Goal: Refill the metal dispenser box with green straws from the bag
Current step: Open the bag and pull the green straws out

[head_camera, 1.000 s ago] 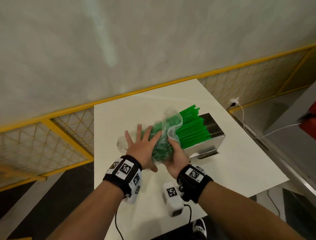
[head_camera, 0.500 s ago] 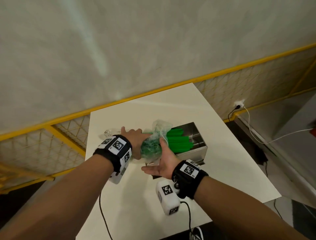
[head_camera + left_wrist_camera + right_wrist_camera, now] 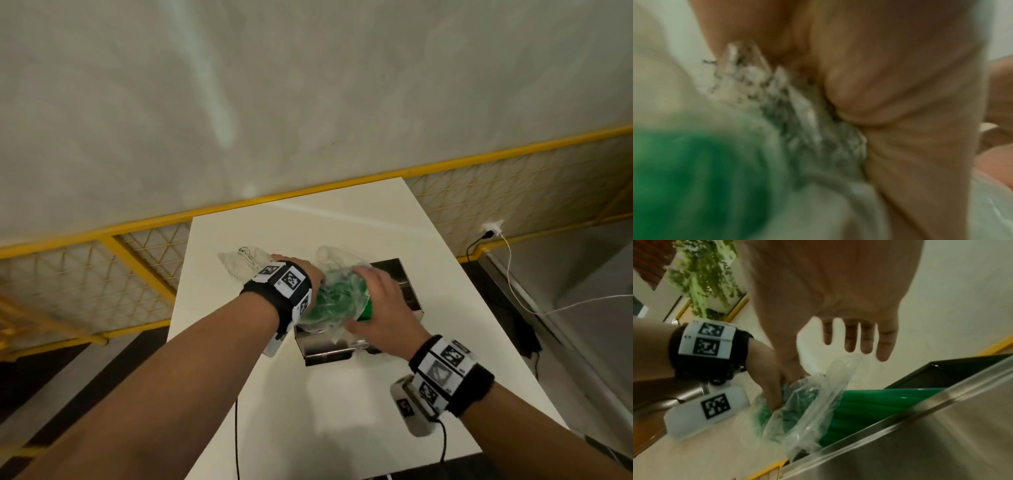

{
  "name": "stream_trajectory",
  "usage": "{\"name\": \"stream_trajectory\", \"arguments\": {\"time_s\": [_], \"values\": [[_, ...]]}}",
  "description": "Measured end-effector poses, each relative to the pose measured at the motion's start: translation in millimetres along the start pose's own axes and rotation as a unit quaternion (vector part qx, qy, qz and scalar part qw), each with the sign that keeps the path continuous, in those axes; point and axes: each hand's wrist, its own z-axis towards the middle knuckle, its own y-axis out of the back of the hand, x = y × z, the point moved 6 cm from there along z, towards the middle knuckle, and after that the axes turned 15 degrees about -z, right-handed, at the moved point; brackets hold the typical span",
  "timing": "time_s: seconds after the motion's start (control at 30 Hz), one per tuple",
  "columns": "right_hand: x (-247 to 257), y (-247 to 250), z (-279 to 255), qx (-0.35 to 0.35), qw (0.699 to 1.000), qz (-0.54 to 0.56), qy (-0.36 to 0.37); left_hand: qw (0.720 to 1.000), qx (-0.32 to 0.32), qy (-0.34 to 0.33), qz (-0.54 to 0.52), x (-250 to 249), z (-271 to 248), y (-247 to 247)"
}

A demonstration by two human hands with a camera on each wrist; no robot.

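Observation:
The open metal dispenser box (image 3: pixel 409 294) sits mid-table, its steel wall (image 3: pixel 931 434) close in the right wrist view. Green straws (image 3: pixel 879 400) lie along the inside of the box. A clear plastic bag (image 3: pixel 334 294) still wraps their near ends, over the box's left end. My left hand (image 3: pixel 310 274) grips the crumpled bag (image 3: pixel 805 404) from the left; the left wrist view is blurred and shows palm, plastic and green. Palm down, my right hand (image 3: pixel 380 301) lies over the bag mouth and straws with its fingers (image 3: pixel 867 344) straight.
The white table (image 3: pixel 342 411) ends near my forearms and at the right. More crumpled clear plastic (image 3: pixel 239 262) lies behind my left wrist. A yellow mesh fence (image 3: pixel 144 260) runs behind, and a wall socket with a white cable (image 3: pixel 493 229) is at the right.
My right hand has turned from palm up beside the bag to palm down over the straws and box. The left hand keeps hold of the bag. The straws now lie lower in the box.

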Motion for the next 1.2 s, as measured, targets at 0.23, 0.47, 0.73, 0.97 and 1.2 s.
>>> {"name": "stream_trajectory", "arguments": {"time_s": [0.23,0.47,0.73,0.97,1.2], "values": [[0.4,-66.9,30.6,0.121,0.992,-0.026,-0.038,0.988,-0.143,0.045,-0.031,11.9,-45.9,44.5],[8.8,-62.3,36.3,0.143,0.989,-0.046,-0.017,0.667,-0.303,0.155,-0.662,125.2,-101.3,-42.5],[-9.3,-44.0,35.0,0.109,0.994,-0.004,-0.029,0.502,-0.217,0.053,-0.836,79.2,-62.7,-74.3],[-13.1,-59.0,30.5,0.146,0.989,-0.024,-0.011,0.524,-0.33,0.065,-0.783,120.7,-71.5,-65.8],[-40.5,-33.9,29.5,-0.006,0.967,0.24,-0.084,0.433,-0.368,0.031,-0.822,130.9,-87.8,-64.0]]}}
